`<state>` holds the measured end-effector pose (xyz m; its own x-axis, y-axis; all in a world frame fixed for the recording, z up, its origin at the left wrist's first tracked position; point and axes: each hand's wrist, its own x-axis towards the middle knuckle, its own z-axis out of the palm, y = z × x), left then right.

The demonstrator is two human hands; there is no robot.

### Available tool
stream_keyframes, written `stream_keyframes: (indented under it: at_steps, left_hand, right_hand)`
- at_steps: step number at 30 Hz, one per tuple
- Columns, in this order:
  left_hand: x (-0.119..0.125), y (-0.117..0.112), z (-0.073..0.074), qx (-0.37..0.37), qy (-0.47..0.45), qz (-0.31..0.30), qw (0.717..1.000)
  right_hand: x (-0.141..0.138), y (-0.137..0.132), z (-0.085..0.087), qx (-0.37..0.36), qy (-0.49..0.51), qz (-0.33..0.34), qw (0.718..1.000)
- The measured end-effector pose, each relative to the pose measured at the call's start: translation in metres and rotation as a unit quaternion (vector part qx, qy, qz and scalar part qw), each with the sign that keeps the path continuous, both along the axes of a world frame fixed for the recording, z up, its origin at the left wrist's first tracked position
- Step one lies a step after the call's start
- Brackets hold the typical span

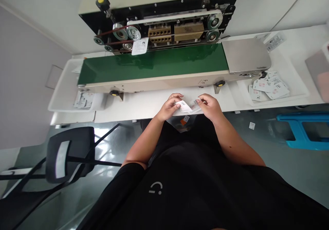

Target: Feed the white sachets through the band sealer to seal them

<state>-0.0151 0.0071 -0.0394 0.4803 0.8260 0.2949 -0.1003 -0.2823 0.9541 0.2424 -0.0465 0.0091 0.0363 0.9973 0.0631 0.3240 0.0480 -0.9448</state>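
My left hand [167, 108] pinches a small white printed sachet [184, 107] between thumb and fingers. A second white sachet [194, 104] is gripped by my right hand [211, 108]. The two sachets come close together between my hands; I cannot tell whether they touch. Both hands are just over the white table's front edge, in front of a band sealing machine [154, 82] with a green conveyor belt [164, 63]. Another white sachet [140, 46] hangs from the machine's sealing bands, over the left part of the belt.
A white tray [299, 86] at the right holds a pile of sachets [272, 87]. At the left, a white bin [58, 93] holds more sachets [84, 99]. A black chair [70, 154] stands left, a blue stool [298, 130] right. One sachet [252, 125] lies on the floor.
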Motion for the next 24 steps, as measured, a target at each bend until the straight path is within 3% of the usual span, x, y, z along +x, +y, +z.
stream_keyframes:
  at_steps: [2, 5, 10, 15, 19, 24]
  left_hand:
    - [0.001, -0.001, 0.007, 0.003, 0.025, -0.042, 0.999]
    - [0.003, -0.005, 0.011, -0.057, 0.042, -0.081, 0.994]
    - [0.003, -0.008, 0.004, -0.169, 0.015, 0.022, 0.985]
    - [0.006, -0.007, -0.002, -0.204, -0.032, 0.091, 0.974]
    - [0.009, -0.005, 0.0, -0.228, -0.087, 0.104, 0.964]
    - [0.009, -0.004, 0.003, -0.23, -0.104, 0.09, 0.964]
  right_hand:
    - [-0.003, -0.001, 0.002, -0.004, -0.015, 0.015, 1.0]
    - [-0.014, -0.005, 0.0, -0.028, 0.033, -0.017, 0.999]
    - [-0.032, -0.005, -0.013, -0.125, 0.163, -0.056, 0.977]
    - [-0.036, -0.007, -0.016, -0.177, 0.208, -0.052, 0.961]
    - [-0.032, -0.009, 0.0, -0.123, 0.266, -0.088, 0.952]
    - [-0.007, 0.006, 0.041, -0.033, 0.282, -0.068, 0.956]
